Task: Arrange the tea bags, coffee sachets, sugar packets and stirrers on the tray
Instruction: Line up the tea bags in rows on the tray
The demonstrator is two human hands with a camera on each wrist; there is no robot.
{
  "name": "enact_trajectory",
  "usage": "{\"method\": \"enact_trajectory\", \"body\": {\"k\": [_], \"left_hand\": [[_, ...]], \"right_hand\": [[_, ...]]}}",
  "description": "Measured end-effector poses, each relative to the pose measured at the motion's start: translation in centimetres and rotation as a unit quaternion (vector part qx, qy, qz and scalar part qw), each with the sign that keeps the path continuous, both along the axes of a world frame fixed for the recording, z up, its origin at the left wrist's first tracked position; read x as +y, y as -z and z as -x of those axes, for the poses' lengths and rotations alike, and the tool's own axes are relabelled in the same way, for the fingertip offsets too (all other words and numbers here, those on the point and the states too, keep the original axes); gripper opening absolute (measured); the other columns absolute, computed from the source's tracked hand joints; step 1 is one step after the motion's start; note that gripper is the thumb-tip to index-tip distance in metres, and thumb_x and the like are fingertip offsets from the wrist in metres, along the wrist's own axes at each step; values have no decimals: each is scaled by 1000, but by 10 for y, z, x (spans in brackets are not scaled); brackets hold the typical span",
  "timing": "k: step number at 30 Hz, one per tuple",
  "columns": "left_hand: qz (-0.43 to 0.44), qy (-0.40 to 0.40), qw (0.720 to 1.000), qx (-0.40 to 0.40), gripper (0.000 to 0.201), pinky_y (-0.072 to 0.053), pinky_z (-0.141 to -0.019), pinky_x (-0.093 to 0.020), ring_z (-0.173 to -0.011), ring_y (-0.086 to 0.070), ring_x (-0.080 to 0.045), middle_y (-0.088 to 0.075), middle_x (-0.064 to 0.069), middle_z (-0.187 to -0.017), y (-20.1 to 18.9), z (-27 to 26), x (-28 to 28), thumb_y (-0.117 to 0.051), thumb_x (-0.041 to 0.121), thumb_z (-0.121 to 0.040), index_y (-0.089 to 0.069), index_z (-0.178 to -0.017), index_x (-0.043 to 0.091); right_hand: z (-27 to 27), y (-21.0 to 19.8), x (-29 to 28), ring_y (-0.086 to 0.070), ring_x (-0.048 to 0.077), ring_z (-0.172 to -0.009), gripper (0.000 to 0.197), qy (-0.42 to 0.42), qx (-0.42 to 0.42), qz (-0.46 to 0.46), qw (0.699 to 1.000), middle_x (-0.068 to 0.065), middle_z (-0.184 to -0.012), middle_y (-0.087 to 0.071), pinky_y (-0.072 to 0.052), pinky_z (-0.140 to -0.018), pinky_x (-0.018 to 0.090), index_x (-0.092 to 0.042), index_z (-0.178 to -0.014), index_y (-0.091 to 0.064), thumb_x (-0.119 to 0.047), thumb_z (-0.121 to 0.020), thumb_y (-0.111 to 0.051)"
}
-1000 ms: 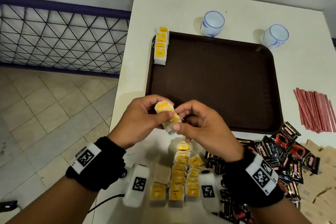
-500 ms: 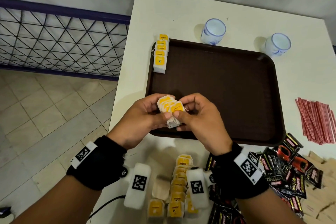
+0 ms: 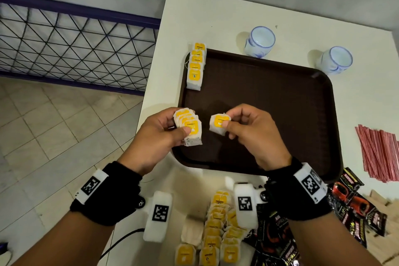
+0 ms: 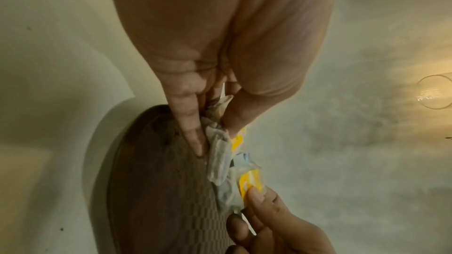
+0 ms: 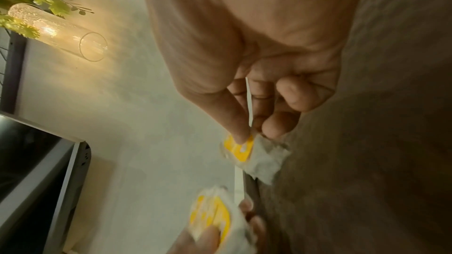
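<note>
Left hand (image 3: 160, 136) has a fanned stack of tea bags (image 3: 188, 125) in its grip and right hand (image 3: 248, 129) pinches a single tea bag (image 3: 219, 124), both mid-frame over the brown tray (image 3: 280, 114). They look feather-light, floppy and tearable, so probably best pinched at the yellow tags.

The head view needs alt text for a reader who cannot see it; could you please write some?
Over a brown tray, the left hand holds a fanned stack of tea bags while the right hand pinches a single tea bag. Five more tea bags line the tray's far-left edge.
</note>
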State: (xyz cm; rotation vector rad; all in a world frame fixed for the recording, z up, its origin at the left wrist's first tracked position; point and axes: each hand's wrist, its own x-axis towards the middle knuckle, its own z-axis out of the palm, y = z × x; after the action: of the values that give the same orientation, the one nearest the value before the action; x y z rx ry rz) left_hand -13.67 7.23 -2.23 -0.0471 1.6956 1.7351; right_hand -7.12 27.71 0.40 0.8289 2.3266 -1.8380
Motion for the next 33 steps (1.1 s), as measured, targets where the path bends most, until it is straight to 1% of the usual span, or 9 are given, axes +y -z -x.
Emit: {"method": "enact_trajectory", "body": {"k": [2, 5, 7, 11, 15, 21, 25, 28, 33], "left_hand": [[7, -1, 1000, 2, 36, -57, -71, -21, -100, -74, -19, -76, -4, -109, 2, -1, -3, -65, -2, -92, -68, -123, 15], [21, 2, 1000, 18, 34, -58, -75, -25, -100, -74, -18, -77, -3, -107, 4, -2, -8, -65, -2, -92, -69, -120, 17], [22, 4, 1000, 21, 34, -59, -78, -28, -100, -74, -18, -77, -3, -107, 5, -4, -10, -65, -2, -92, -70, -119, 18], [25, 15, 999, 29, 33, -58, -83, -34, -102, -73, -20, -77, -2, -108, 7, -4, -12, -65, 1, -93, -70, -119, 21], [24, 14, 999, 28, 33, -58, -86, -36, -103, -73, -22, -76, -3, -109, 9, -3, -12, -66, 0, -92, -70, -119, 20], [30, 20, 999, 29, 33, -58, -82, -30, -104, -72, -18, -76, 0, -110, 9, -1, -13, -68, 3, -91, -70, -118, 23], [40, 23, 998, 31, 33, -58, -90, -36, -106, -71, -18, -76, 1, -110, 10, -1, -12, -69, 5, -91, -71, -117, 25], [40, 23, 998, 31, 34, -58, -94, -40, -106, -71, -18, -76, 0, -111, 10, 0, -12, -69, 4, -91, -71, -118, 24], [36, 22, 999, 30, 34, -57, -96, -41, -106, -71, -19, -76, 0, -110, 10, -1, -12, -69, 3, -91, -71, -119, 22]], "right_hand": [[9, 0, 7, -56, 7, -52, 5, -3, -12, -2, 1000, 0, -64, -66, -37, -45, 11, -3, -88, -69, 0, -86, -72], [32, 4, 12, -61, 17, -55, 8, -14, -28, 14, 999, 13, -67, -68, -39, -41, 19, -4, -88, -66, 2, -87, -70], [47, 7, 12, -66, 18, -56, 10, -25, -38, 38, 998, 17, -71, -70, -43, -42, 21, -4, -89, -63, 4, -88, -68], [74, 9, 7, -70, 18, -58, 14, -42, -57, 76, 995, 16, -75, -71, -50, -45, 22, -8, -88, -58, 5, -91, -65], [92, 12, 5, -70, 19, -59, 15, -69, -63, 60, 994, 16, -75, -70, -51, -47, 24, -8, -88, -57, 5, -92, -63], [108, 17, 4, -69, 19, -56, 14, -110, -64, 22, 992, 16, -72, -68, -48, -44, 22, -7, -87, -59, 5, -90, -65], [117, 22, -1, -68, 17, -52, 14, -101, -85, 29, 991, 13, -68, -67, -50, -44, 22, -6, -87, -58, 5, -90, -67], [122, 25, -4, -67, 17, -50, 13, -84, -90, 29, 992, 17, -70, -67, -51, -44, 22, -4, -91, -58, 3, -89, -69], [130, 29, -7, -67, 18, -48, 13, -54, -84, 12, 995, 15, -67, -65, -51, -43, 23, -5, -89, -57, 2, -88, -69]]}}
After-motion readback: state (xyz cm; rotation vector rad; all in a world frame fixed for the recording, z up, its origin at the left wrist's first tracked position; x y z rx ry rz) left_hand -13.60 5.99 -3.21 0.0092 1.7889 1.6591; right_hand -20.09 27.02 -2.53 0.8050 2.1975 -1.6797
